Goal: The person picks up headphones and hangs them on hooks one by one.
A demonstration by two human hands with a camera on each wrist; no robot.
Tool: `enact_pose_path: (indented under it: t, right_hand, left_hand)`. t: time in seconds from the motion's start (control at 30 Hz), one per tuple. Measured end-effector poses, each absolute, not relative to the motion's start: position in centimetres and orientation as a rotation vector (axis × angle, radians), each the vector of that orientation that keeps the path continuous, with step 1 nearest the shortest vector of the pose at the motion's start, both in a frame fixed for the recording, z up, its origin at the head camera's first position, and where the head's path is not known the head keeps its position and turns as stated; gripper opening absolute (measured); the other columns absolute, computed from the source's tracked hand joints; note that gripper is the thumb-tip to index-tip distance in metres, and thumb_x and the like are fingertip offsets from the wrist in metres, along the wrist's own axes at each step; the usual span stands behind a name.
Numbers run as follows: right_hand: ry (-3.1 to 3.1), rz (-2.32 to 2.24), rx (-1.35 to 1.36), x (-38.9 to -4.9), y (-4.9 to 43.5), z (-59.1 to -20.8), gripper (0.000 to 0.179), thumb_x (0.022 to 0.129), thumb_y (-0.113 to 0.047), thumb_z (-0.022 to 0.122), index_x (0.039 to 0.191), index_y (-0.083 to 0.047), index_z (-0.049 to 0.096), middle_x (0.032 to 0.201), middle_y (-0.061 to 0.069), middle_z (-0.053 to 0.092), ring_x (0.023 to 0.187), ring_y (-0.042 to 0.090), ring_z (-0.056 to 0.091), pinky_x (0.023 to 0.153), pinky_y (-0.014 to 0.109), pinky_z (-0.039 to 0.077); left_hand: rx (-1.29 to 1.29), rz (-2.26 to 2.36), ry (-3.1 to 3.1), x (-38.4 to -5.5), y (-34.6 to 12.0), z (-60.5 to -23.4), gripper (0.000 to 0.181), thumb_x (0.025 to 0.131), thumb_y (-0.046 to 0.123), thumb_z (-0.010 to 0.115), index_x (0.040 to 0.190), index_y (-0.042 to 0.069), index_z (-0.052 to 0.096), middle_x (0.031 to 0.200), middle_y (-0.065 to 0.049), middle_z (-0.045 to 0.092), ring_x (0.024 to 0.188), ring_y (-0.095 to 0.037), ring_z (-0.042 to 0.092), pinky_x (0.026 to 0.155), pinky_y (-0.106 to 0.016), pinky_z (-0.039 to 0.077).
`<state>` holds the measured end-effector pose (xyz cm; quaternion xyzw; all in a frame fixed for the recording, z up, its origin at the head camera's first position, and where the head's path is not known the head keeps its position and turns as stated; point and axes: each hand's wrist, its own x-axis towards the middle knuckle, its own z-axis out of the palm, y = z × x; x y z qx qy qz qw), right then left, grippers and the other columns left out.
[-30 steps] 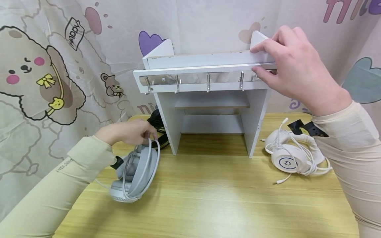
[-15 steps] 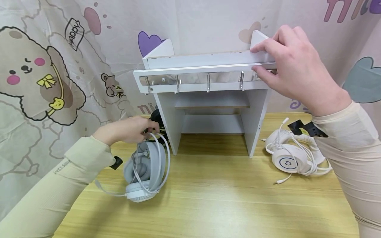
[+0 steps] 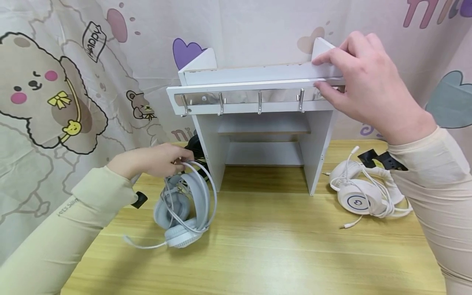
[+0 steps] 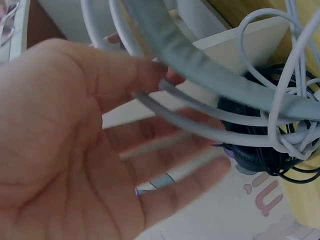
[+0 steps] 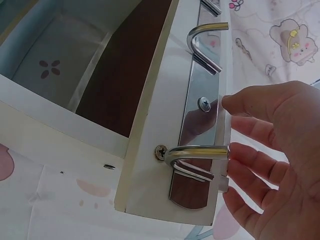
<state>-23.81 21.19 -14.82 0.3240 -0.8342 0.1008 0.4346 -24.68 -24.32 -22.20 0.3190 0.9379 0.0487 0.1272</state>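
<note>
My left hand pinches a pale grey headset by the thin tubes at the top of its headband. The headset hangs tilted left of the shelf, its cable wound round it and its mic boom pointing left. In the left wrist view, thumb and forefinger meet at the tubes while the other fingers spread. My right hand grips the top right corner of a small white shelf unit, thumb at the hook rail's edge. Metal hooks line the rail's front; none carries anything.
A white headset with a coiled cable lies on the wooden table, right of the shelf. Behind the shelf's left side sits a black headset, partly hidden. A printed curtain hangs close behind.
My left hand has lifted slightly, and the grey headset has swung right, turning so its ear cups show more. My right hand stays on the shelf.
</note>
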Motion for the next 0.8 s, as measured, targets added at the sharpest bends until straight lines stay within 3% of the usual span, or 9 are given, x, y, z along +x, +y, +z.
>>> enact_pose_path:
  t: [0.17, 0.47, 0.63, 0.8]
  right_hand:
    - [-2.081, 0.257, 0.801, -23.8, 21.2, -14.9, 0.034, 0.093, -0.006, 0.074, 0.127, 0.000, 0.073, 0.103, 0.028, 0.052, 0.097, 0.048, 0.044, 0.080, 0.049, 0.031]
    - [-2.095, 0.261, 0.786, -23.9, 21.3, -15.0, 0.035, 0.092, -0.006, 0.076, 0.126, -0.002, 0.074, 0.102, 0.027, 0.052, 0.097, 0.047, 0.044, 0.078, 0.048, 0.029]
    - [-2.093, 0.264, 0.788, -23.9, 21.3, -15.0, 0.035, 0.091, -0.005, 0.076, 0.126, -0.001, 0.074, 0.102, 0.027, 0.052, 0.097, 0.048, 0.044, 0.079, 0.048, 0.030]
    - [-2.101, 0.264, 0.779, -23.8, 21.3, -15.0, 0.035, 0.091, -0.005, 0.076, 0.126, -0.002, 0.074, 0.102, 0.027, 0.052, 0.098, 0.048, 0.044, 0.079, 0.048, 0.030]
  left_hand:
    - [0.949, 0.287, 2.616, -24.9, -25.0, -21.4, 0.011, 0.101, 0.010, 0.070, 0.104, 0.020, 0.071, 0.103, 0.007, 0.075, 0.105, -0.014, 0.071, 0.096, -0.046, 0.060]
    - [0.898, 0.355, 2.566, -24.6, -25.5, -20.7, 0.036, 0.103, 0.011, 0.070, 0.137, 0.022, 0.068, 0.116, -0.006, 0.066, 0.111, -0.021, 0.073, 0.094, -0.040, 0.059]
    - [0.876, 0.342, 2.623, -24.4, -25.6, -20.7, 0.037, 0.106, 0.024, 0.070, 0.141, 0.022, 0.063, 0.121, -0.011, 0.065, 0.112, -0.021, 0.075, 0.091, -0.040, 0.060]
    - [0.943, 0.318, 2.684, -24.3, -25.5, -20.7, 0.031, 0.104, 0.030, 0.072, 0.134, 0.022, 0.067, 0.109, -0.001, 0.067, 0.105, -0.015, 0.075, 0.081, -0.035, 0.058]
